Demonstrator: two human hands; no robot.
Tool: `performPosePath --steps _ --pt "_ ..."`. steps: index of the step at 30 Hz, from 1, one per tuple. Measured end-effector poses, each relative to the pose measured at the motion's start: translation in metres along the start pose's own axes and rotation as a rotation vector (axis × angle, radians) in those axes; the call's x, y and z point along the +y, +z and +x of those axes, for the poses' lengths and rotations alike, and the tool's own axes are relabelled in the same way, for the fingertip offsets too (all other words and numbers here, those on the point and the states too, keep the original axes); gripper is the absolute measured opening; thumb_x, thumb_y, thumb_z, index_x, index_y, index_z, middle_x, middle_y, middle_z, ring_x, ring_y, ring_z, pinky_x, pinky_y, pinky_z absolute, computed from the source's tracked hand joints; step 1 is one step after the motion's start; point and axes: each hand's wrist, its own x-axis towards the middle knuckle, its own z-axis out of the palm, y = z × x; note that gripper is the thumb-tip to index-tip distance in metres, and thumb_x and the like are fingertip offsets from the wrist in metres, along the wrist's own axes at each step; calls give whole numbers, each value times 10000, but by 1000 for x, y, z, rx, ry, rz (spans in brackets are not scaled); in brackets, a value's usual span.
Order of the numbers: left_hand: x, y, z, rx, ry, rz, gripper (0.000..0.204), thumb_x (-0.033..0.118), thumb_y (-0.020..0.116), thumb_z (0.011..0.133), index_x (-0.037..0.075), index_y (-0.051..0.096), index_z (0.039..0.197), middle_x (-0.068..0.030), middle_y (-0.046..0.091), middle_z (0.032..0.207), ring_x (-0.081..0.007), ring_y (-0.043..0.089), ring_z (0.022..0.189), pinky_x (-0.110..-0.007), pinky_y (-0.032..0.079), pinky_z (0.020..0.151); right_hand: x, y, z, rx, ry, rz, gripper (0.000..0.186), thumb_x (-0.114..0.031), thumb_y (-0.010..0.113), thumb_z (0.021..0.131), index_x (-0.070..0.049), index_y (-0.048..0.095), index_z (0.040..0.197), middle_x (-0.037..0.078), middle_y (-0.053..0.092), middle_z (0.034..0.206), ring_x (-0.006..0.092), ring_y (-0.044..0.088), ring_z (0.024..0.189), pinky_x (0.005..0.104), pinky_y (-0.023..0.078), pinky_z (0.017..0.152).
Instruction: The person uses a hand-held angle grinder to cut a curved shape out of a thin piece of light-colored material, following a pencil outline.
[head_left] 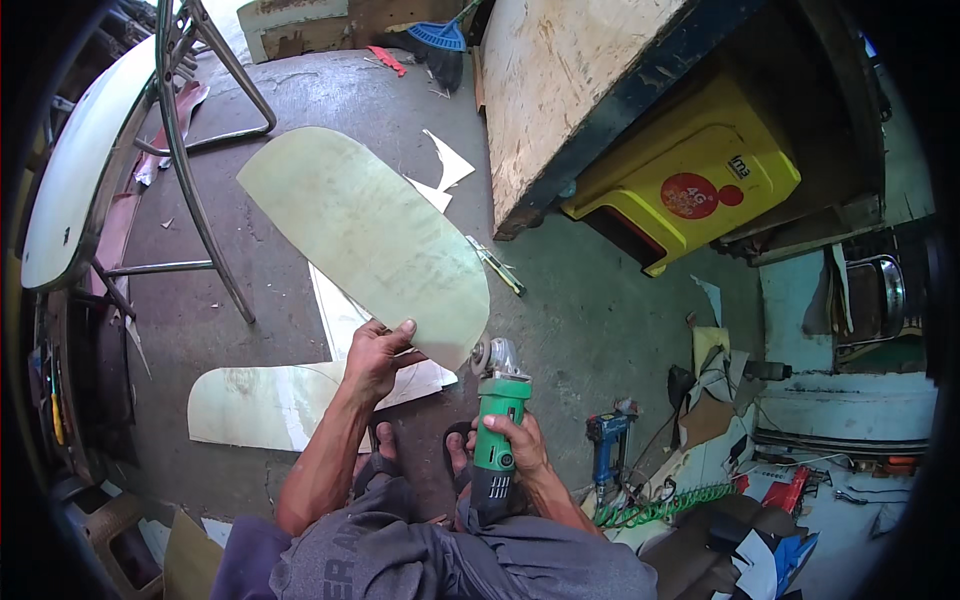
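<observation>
My left hand (377, 358) grips the near edge of a long, pale greenish board (370, 215) with rounded ends, thumb on top and fingers below. The board slants away to the far left. In my right hand (517, 445) is a green angle grinder (501, 420), its fingers wrapped round the body. The grinder's disc (482, 355) is at the board's near right edge; whether it touches cannot be made out. Another pale board (265, 400) with a rounded corner lies on the floor, partly behind my left forearm.
A utility knife (505, 272) and white offcuts (447, 165) lie on the floor. A metal-framed chair (180, 150) stands left. A wooden bench (560, 90) with a yellow plastic stool (700, 170) under it is at right. A blue air stapler (607, 445) and green coiled hose (660, 507) sit near right.
</observation>
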Motion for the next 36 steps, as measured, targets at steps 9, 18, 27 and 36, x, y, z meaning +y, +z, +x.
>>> performPosePath --steps 9,18,27,36 --pt "2 1 -2 2 2 24 334 199 663 959 -14 603 1210 -157 691 1124 -275 692 1014 -449 613 819 5 -4 2 3 -11 -4 474 -303 725 804 72 592 1063 170 691 845 242 717 730 357 599 654" --pt "3 -3 -3 -15 6 40 328 188 668 955 -23 608 1198 -164 691 1115 -275 692 1008 -459 614 827 0 0 -1 6 0 -1 465 -301 718 806 71 593 1057 169 690 848 242 716 730 356 598 654" --pt "5 -4 -4 -27 -3 49 350 189 680 944 -47 604 1192 -177 683 1117 -292 688 1012 -484 603 856 2 -1 1 11 -14 -6 463 -300 723 806 61 591 1065 166 690 851 241 717 727 363 604 642" --pt "7 -4 -6 -41 3 55 361 196 687 939 -52 609 1190 -186 684 1122 -302 689 1014 -489 599 864 0 -1 0 -7 13 7 460 -299 724 804 64 598 1057 167 695 847 236 718 721 361 607 635"
